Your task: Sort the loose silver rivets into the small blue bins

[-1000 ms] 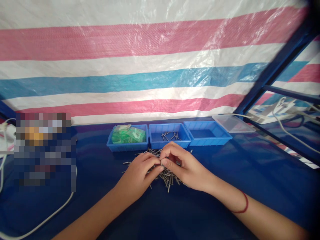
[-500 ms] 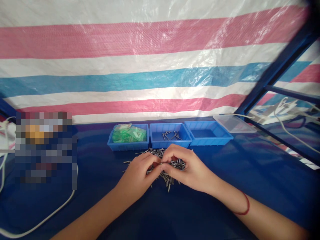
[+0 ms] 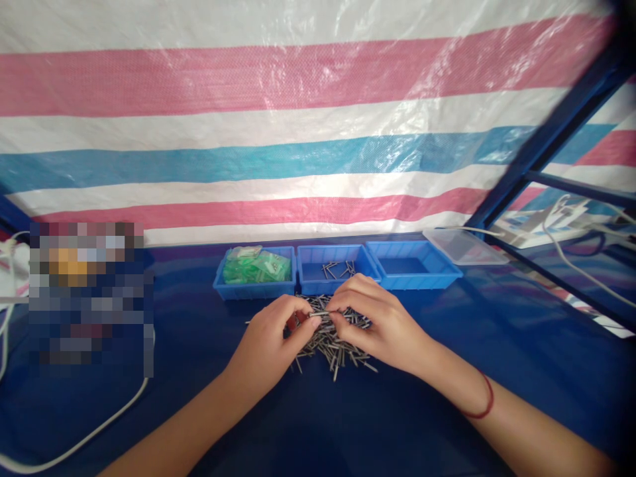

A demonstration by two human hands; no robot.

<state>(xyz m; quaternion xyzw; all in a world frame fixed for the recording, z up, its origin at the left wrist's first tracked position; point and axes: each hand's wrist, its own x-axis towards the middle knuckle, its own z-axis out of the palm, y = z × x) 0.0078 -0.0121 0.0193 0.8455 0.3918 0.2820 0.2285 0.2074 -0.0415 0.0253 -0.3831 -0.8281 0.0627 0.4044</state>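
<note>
A thin metal piece that looks like a blind rivet (image 3: 320, 314) lies level between my two hands, above a heap of similar pieces. My left hand (image 3: 278, 331) pinches its left end between thumb and forefinger. At the other end, the fingers of my right hand (image 3: 375, 321) close on the tip. Below them the loose pile of blind rivets (image 3: 335, 351) spreads over the blue table, partly hidden by both hands. Behind, the middle blue bin (image 3: 318, 279) holds several scattered rivets (image 3: 328, 269).
Left of it, a blue bin (image 3: 254, 290) contains green plastic packets (image 3: 256, 266). Another blue bin (image 3: 420, 281) stands on the right, beside a clear lid (image 3: 467, 248). A white cable (image 3: 99, 434) curves across the left side. A blue frame post (image 3: 539, 149) rises at right.
My fingertips have drawn slightly apart, so the rivet between them now shows. The right hand has shifted a little up and right, the left slightly left, uncovering more of the pile.
</note>
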